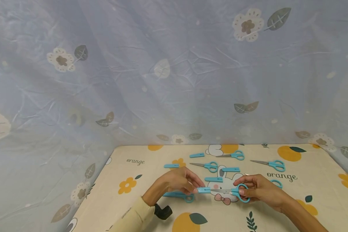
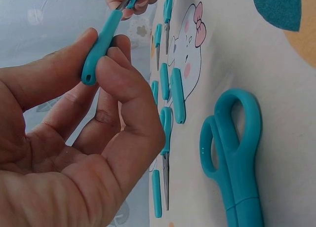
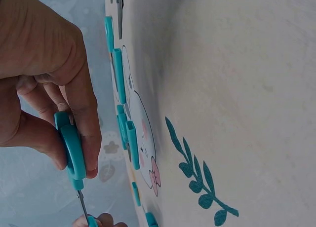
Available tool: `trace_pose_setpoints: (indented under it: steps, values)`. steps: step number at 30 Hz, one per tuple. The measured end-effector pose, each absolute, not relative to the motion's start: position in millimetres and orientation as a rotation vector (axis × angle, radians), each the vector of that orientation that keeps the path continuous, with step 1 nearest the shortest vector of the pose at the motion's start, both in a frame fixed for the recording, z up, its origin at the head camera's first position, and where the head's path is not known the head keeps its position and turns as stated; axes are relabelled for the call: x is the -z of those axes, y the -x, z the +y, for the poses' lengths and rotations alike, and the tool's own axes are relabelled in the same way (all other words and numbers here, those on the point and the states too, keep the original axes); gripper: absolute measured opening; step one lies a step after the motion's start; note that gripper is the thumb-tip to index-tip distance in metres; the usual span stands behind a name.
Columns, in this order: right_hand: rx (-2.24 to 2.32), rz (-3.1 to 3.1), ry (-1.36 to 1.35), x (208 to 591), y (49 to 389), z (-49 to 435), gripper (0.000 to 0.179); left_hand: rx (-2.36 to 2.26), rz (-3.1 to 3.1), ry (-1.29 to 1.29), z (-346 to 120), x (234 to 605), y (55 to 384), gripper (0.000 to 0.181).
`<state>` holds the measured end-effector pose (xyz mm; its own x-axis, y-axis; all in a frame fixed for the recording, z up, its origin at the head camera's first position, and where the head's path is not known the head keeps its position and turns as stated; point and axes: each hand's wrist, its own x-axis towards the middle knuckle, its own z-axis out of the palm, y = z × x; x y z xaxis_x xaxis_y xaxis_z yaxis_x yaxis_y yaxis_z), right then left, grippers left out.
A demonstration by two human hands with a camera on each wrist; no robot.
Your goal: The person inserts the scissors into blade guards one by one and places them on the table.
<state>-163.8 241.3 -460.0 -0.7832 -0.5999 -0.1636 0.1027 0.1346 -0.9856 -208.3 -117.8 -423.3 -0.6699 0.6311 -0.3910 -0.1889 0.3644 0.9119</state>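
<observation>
My left hand (image 1: 181,181) pinches a light-blue blade cover (image 1: 204,190) between thumb and fingertips. In the left wrist view, the rounded, closed end of this cover (image 2: 101,52) points toward the palm. My right hand (image 1: 264,190) holds a pair of scissors by its blue handles (image 3: 75,153), blades pointing left. The blade tips meet the cover's mouth, and a length of bare metal (image 1: 220,191) shows between cover and handles. Beneath the left hand, covered scissors (image 1: 177,195) lie on the cloth, their handle loops large in the left wrist view.
Uncovered scissors lie farther back (image 1: 237,155), mid-table (image 1: 204,165) and at right (image 1: 276,165); another handle (image 1: 276,183) shows beside the right hand. Several loose covers (image 1: 213,179) are scattered among them. A black piece (image 1: 163,212) sits at the left sleeve. A patterned curtain (image 1: 174,96) hangs behind the table.
</observation>
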Motion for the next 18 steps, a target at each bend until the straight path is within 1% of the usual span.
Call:
trace_pose_setpoints:
  steps: [10,18]
  values:
    - [1.715,1.877,0.472,460.6,163.6,240.2,0.041,-1.379,1.882,-0.404,-117.3,424.3,208.2,0.025]
    - [1.703,1.917,0.45,461.9,163.1,233.0,0.049,-1.376,1.855,-0.407,-113.5,428.2,208.9,0.024]
